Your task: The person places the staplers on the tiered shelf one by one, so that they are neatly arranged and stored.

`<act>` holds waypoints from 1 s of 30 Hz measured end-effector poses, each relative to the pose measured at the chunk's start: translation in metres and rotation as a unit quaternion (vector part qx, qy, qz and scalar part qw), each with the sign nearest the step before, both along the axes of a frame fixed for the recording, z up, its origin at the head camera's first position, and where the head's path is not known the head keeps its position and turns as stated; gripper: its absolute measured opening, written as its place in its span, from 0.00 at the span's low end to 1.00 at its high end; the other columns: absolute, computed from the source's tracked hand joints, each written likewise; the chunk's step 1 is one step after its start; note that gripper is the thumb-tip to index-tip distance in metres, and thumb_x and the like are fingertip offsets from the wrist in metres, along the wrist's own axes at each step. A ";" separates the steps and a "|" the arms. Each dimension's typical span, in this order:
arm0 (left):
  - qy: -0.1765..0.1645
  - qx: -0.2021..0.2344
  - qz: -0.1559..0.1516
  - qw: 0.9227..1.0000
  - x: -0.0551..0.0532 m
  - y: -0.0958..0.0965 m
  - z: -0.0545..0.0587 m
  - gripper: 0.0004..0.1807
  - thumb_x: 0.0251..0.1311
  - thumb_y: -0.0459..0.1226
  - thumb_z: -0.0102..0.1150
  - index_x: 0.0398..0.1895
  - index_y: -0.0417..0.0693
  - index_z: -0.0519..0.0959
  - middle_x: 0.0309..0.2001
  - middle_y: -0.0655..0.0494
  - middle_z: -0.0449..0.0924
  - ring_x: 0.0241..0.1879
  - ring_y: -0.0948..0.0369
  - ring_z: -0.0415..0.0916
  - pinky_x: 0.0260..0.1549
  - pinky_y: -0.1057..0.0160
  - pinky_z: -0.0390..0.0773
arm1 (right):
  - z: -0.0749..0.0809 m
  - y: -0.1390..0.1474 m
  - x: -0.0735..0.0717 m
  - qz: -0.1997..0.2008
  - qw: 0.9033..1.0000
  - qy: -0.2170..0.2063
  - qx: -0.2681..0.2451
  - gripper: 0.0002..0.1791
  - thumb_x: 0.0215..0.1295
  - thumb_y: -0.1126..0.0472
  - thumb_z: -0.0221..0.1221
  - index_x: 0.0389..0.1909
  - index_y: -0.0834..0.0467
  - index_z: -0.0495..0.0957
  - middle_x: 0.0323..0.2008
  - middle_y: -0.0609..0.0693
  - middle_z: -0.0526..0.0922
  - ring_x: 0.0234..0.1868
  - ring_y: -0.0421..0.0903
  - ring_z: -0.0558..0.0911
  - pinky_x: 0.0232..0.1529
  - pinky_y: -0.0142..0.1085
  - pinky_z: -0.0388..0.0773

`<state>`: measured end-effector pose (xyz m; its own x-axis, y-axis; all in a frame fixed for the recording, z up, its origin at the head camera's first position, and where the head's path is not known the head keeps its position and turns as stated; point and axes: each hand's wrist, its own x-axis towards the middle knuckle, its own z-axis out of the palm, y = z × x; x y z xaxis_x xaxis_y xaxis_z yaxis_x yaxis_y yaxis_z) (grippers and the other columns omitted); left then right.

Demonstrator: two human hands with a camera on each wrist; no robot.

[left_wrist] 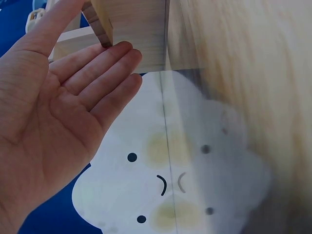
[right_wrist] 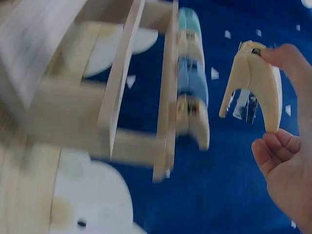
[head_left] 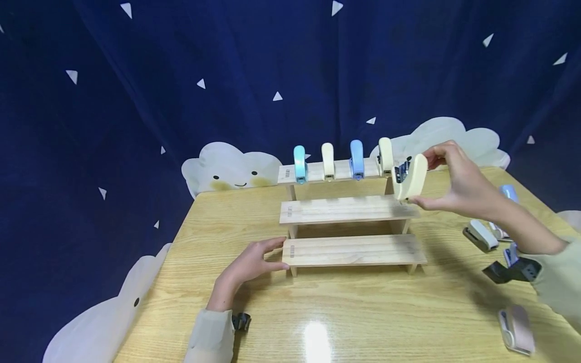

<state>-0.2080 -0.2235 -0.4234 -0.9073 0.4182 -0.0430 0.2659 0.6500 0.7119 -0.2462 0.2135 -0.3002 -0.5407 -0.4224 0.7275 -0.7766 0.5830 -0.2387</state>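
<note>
Between thumb and fingers, my right hand [head_left: 463,184] pinches a cream stapler [head_left: 415,179] by its two ends, in the air over the right end of a three-step wooden shelf [head_left: 345,210]. The stapler's arms are spread apart in the right wrist view. My left hand [head_left: 254,259] touches the left end of the lowest step, its fingers nearly straight in the left wrist view. On the top step a turquoise stapler [head_left: 299,164], a cream stapler [head_left: 328,161], a blue stapler [head_left: 356,160] and another cream one stand in a row.
On the table's right side lie a white-and-grey stapler [head_left: 481,235], a pink stapler [head_left: 517,328] and a blue item [head_left: 509,193], some partly behind the right forearm. A dark blue curtain [head_left: 254,60] with white triangles and clouds hangs behind the wooden table [head_left: 218,217].
</note>
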 end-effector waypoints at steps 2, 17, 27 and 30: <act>0.001 -0.002 0.002 1.000 0.000 0.000 0.000 0.43 0.54 0.49 0.71 0.72 0.47 0.65 0.69 0.48 0.70 0.69 0.50 0.68 0.69 0.48 0.67 | 0.001 -0.014 0.000 0.015 1.000 0.002 0.007 0.48 0.18 0.71 0.79 0.49 0.74 0.65 0.44 0.60 0.72 0.44 0.30 0.65 0.47 0.16 0.63; 0.000 -0.009 0.003 1.000 0.000 0.000 0.000 0.43 0.54 0.50 0.70 0.72 0.49 0.65 0.69 0.50 0.70 0.69 0.52 0.67 0.69 0.49 0.68 | 0.000 -0.103 -0.012 0.094 0.994 -0.023 0.046 0.43 0.34 0.56 0.78 0.50 0.70 0.65 0.42 0.59 0.70 0.43 0.46 0.69 0.44 0.31 0.69; 0.008 -0.015 0.000 1.000 -0.001 0.000 0.001 0.43 0.54 0.49 0.70 0.72 0.48 0.65 0.69 0.49 0.70 0.69 0.51 0.68 0.70 0.49 0.68 | -0.006 -0.146 -0.016 0.101 0.988 -0.084 0.087 0.41 0.40 0.53 0.76 0.50 0.68 0.65 0.43 0.58 0.69 0.45 0.49 0.67 0.48 0.39 0.69; 0.011 -0.017 -0.002 1.000 -0.002 0.000 0.001 0.43 0.54 0.49 0.70 0.72 0.48 0.65 0.69 0.49 0.70 0.68 0.51 0.69 0.69 0.49 0.68 | -0.009 -0.155 -0.018 0.103 0.985 -0.089 0.104 0.40 0.41 0.52 0.75 0.50 0.68 0.66 0.43 0.58 0.70 0.46 0.50 0.69 0.50 0.41 0.72</act>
<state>-0.2100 -0.2233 -0.4223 -0.9068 0.4201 -0.0369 0.2836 0.6721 0.6840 -0.2640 0.0581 -0.3095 -0.5391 -0.6664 0.5151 -0.8402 0.4684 -0.2733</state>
